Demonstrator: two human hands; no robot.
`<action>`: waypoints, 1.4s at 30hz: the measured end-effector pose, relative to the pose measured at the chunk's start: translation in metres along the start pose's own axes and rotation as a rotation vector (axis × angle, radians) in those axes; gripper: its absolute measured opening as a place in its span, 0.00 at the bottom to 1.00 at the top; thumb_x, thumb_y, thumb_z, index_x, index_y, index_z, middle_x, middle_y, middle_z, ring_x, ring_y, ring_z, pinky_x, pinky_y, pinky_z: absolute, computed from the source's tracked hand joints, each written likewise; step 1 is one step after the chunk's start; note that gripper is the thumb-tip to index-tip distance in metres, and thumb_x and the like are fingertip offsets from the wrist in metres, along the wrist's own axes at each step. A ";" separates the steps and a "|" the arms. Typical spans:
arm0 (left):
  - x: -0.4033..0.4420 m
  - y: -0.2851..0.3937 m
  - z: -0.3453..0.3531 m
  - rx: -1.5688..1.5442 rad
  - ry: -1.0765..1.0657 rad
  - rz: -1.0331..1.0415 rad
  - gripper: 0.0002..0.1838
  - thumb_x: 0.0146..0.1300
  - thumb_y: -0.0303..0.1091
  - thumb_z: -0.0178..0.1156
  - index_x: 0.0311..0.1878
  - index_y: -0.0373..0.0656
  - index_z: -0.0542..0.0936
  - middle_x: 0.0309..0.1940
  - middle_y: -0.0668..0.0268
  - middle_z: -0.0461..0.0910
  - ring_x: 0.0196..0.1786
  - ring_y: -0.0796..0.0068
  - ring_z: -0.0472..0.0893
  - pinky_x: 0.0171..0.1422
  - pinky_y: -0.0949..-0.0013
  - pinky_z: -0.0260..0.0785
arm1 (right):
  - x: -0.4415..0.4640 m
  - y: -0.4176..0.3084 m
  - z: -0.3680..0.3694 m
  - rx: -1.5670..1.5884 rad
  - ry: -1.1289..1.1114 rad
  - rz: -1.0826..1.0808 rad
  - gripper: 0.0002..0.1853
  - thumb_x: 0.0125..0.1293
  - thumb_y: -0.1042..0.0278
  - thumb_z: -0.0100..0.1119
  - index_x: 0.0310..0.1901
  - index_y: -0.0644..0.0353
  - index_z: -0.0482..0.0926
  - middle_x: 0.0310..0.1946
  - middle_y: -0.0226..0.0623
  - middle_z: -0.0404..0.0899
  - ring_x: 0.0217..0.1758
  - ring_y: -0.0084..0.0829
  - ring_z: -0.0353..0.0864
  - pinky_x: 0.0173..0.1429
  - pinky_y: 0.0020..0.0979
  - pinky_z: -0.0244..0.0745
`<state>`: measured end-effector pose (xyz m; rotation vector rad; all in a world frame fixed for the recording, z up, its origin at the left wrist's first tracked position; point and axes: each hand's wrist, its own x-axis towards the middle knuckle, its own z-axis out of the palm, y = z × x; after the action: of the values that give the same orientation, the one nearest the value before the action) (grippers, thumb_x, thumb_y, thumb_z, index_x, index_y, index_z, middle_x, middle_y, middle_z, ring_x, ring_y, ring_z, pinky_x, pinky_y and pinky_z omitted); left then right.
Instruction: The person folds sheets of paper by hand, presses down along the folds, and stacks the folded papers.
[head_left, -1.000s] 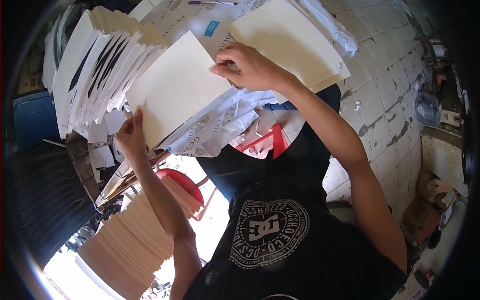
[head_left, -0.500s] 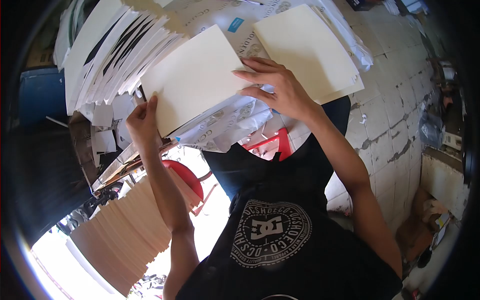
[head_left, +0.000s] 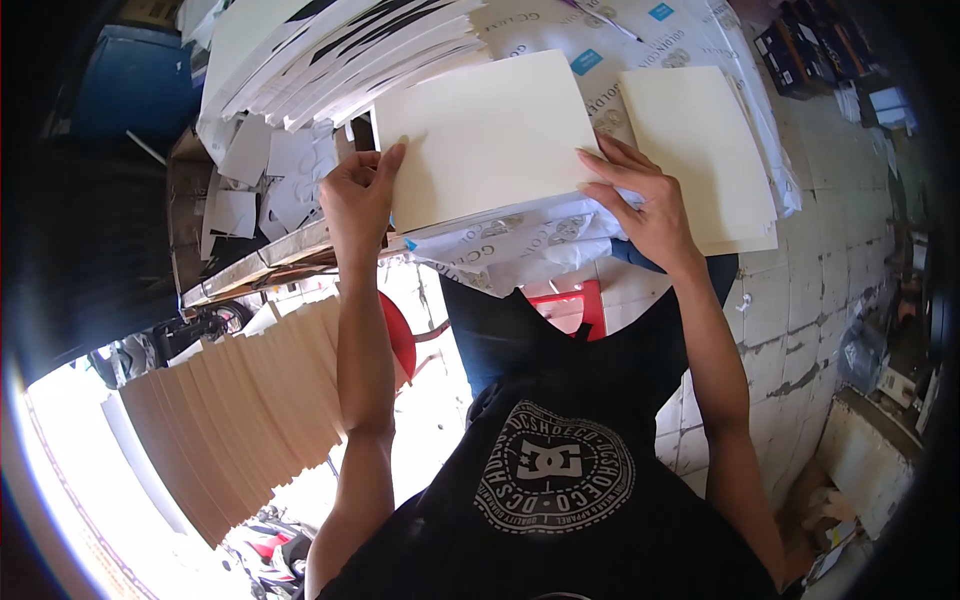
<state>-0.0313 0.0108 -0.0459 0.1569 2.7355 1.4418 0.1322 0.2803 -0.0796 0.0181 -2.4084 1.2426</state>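
Observation:
A cream paper sheet [head_left: 490, 140] lies on the wrapped table in front of me, with the edges of more paper showing under its near side. At its left edge, my left hand [head_left: 362, 200] has curled fingers and pinches the border with the thumb on top. My right hand [head_left: 648, 205] grips the right edge, its fingertips on the corner area and its thumb at the near side. A second cream stack [head_left: 700, 160] lies to the right, apart from the first, slightly fanned at its edges.
A tall pile of white sheets [head_left: 340, 60] leans at the back left. White printed wrapping paper [head_left: 560, 235] covers the table, with a pen [head_left: 605, 22] at the back. Paper scraps [head_left: 240, 213] fill a wooden compartment. Brown stacked sheets [head_left: 235, 420] and a red stool [head_left: 397, 340] stand lower left.
The view has shifted, so the table and stacks appear farther right and more level. My left thumb stays at the left edge; my right hand keeps contact with the right edge.

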 end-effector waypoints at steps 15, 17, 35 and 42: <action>-0.063 -0.038 -0.015 -0.419 0.035 0.177 0.10 0.58 0.28 0.71 0.38 0.36 0.79 0.30 0.71 0.79 0.32 0.87 0.73 0.36 0.80 0.64 | 0.002 -0.005 0.002 0.071 -0.004 0.070 0.18 0.59 0.71 0.69 0.52 0.59 0.83 0.54 0.46 0.81 0.66 0.42 0.74 0.67 0.37 0.70; -0.067 -0.040 -0.008 -0.344 0.042 0.130 0.10 0.60 0.31 0.70 0.36 0.38 0.78 0.28 0.73 0.77 0.29 0.88 0.70 0.33 0.80 0.61 | 0.002 -0.006 -0.001 -0.035 -0.041 0.031 0.20 0.58 0.67 0.70 0.53 0.59 0.83 0.56 0.46 0.79 0.67 0.45 0.73 0.67 0.39 0.68; -0.081 -0.026 0.003 -0.470 0.038 -0.115 0.14 0.67 0.38 0.65 0.31 0.42 0.73 0.24 0.77 0.73 0.28 0.90 0.66 0.33 0.83 0.54 | -0.033 -0.054 0.029 -0.646 -0.130 0.012 0.40 0.61 0.40 0.63 0.69 0.53 0.66 0.71 0.28 0.65 0.74 0.27 0.62 0.73 0.58 0.28; -0.115 -0.014 -0.003 -0.460 0.061 -0.191 0.16 0.73 0.41 0.54 0.31 0.41 0.74 0.21 0.76 0.69 0.25 0.88 0.64 0.31 0.80 0.55 | 0.011 -0.103 0.077 -0.410 -0.229 -0.195 0.41 0.52 0.52 0.72 0.67 0.59 0.67 0.70 0.41 0.64 0.74 0.38 0.62 0.74 0.52 0.44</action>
<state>0.0818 -0.0122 -0.0567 -0.1632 2.2986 1.9827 0.1151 0.1602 -0.0343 0.2798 -2.7372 0.6768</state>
